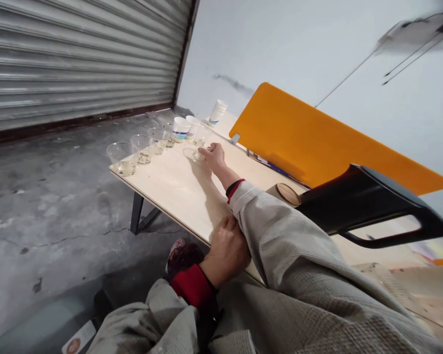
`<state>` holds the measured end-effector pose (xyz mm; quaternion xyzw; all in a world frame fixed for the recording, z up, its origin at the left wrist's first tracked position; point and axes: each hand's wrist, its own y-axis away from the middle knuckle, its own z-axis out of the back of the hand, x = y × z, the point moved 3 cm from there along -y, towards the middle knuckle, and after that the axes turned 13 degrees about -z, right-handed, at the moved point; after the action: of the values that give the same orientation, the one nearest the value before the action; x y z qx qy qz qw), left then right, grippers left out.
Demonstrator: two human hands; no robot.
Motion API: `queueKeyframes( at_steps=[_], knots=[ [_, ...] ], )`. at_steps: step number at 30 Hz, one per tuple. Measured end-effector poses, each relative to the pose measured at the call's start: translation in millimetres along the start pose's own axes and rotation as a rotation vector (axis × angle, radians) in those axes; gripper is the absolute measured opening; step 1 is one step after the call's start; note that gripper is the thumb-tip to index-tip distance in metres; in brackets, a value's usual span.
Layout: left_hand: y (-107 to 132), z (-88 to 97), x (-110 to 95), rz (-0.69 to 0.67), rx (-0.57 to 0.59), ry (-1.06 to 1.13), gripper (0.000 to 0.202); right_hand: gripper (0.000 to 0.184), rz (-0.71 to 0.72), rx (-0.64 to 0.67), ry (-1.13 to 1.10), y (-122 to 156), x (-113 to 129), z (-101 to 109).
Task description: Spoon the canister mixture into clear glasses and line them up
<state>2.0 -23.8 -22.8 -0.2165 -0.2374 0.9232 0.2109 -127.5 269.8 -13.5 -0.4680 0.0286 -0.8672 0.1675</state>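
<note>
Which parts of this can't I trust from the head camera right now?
Head view:
1. Right hand at the clear cup: too small to tell grip from touch.
2. Left hand: fingertips hidden by the grey sleeve.
3. Table: part hidden behind the black chair back.
4. Upper right corner: blurred by motion.

A grey roller shutter (77, 59) fills the far left, closed down to a stained concrete floor (51, 206) with a thin crack. A pale wooden table (177, 191) stands on a dark metal leg (136, 214). Along its far edge runs a row of clear plastic cups (142, 149), then two paper cups (180, 129) side by side, and a stack of paper cups (218, 112) well behind them. An orange panel (317, 142) rises along the table's right side, against a white wall (299, 49). A black plastic armrest (372, 206) juts in from the right, just beside a round wooden disc (288, 194).
</note>
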Motion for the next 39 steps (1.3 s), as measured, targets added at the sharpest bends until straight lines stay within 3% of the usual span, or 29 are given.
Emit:
queueKeyframes(
  at_steps=[3,7,11,17,28,39],
  knots=[
    [2.1,2.2,-1.1,-0.024,-0.08,0.05,0.014,0.053,-0.2,-0.011,-0.153,-6.6,9.6,-12.2],
    [5.1,2.2,-1.1,-0.068,-0.197,0.094,0.018,0.051,-0.186,-0.012,-0.159,-10.4,21.3,-20.9],
    [6.5,0.4,-0.7,-0.079,-0.236,0.078,0.023,0.048,-0.199,-0.008,-0.159,-14.9,19.8,-27.3],
    [6.1,2.2,-1.2,-0.092,-0.218,0.057,0.035,0.048,-0.197,0.014,-0.196,-18.9,14.7,-34.8],
    [7.0,2.7,-0.5,-0.095,-0.23,0.061,0.035,0.038,-0.176,0.013,-0.233,-12.0,18.8,-40.6],
    [6.3,4.0,-0.5,-0.088,-0.222,0.067,0.038,0.043,-0.173,0.047,-0.274,-18.4,15.9,-48.0]
  ],
)
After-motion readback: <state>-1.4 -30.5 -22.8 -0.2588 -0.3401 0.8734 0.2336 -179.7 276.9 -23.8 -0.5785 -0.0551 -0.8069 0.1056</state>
